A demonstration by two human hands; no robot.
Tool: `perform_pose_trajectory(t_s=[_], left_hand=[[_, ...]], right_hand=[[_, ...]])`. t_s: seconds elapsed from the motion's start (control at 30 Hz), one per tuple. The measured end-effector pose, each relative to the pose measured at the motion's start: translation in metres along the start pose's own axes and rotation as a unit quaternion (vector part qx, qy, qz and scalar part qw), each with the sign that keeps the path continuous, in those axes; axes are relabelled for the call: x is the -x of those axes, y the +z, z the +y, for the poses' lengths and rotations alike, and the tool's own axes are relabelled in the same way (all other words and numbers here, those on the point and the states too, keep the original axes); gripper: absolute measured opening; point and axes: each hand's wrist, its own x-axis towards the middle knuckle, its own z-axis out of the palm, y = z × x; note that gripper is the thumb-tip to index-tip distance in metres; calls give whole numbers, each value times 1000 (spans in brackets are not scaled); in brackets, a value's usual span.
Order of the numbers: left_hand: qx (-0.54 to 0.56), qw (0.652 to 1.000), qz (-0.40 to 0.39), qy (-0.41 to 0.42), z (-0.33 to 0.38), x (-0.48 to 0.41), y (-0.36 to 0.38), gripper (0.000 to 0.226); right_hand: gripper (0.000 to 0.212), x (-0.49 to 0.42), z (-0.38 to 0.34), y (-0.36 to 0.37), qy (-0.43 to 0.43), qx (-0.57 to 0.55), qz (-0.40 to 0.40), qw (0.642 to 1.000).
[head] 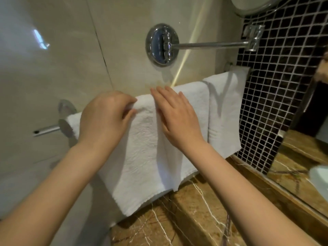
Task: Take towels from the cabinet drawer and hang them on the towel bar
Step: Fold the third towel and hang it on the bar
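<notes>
Both hands are laid on the white towel (142, 157) draped over the towel bar (47, 130): its top fold is pinched by the left hand (106, 118), while the right hand (177, 119) is pressed flat, fingers straight.

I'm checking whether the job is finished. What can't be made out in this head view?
- Towel bar: head view, mostly covered by the white towels; only its left end shows.
- Cabinet drawer: outside the frame, so remaining towels are unknown.
- Left hand fingertips: tucked into the towel's fold.
- Under the right hand: one folded towel or two, unclear.
- Round mirror: cut off by the top edge.
</notes>
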Motion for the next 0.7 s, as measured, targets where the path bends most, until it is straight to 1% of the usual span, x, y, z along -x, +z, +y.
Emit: perform_pose_trajectory(t_s=[0.2, 0.3, 0.37, 0.43, 0.53, 0.6, 0.7], left_hand=[[28, 999, -14, 11, -2, 2, -3, 20], [36, 999, -18, 4, 1, -2, -4, 23], [51, 999, -11, 7, 7, -11, -2, 25], [74, 997, -10, 19, 20, -27, 5, 29], [96, 994, -40, 35, 47, -55, 25, 30], [68, 995, -66, 41, 61, -70, 39, 28], [35, 994, -104, 30, 67, -85, 52, 27]], right_hand=[[49, -1, 4, 1, 7, -6, 9, 1000], [55, 0, 4, -1, -3, -36, 0, 999], [57, 0, 12, -5, -4, -65, 17, 998], [56, -2, 31, -11, 26, -76, 60, 995], [51, -5, 70, -23, 130, -40, 105, 985], [51, -6, 94, -30, 172, 14, 87, 981], [58, -8, 118, -35, 168, 64, 7, 984]])
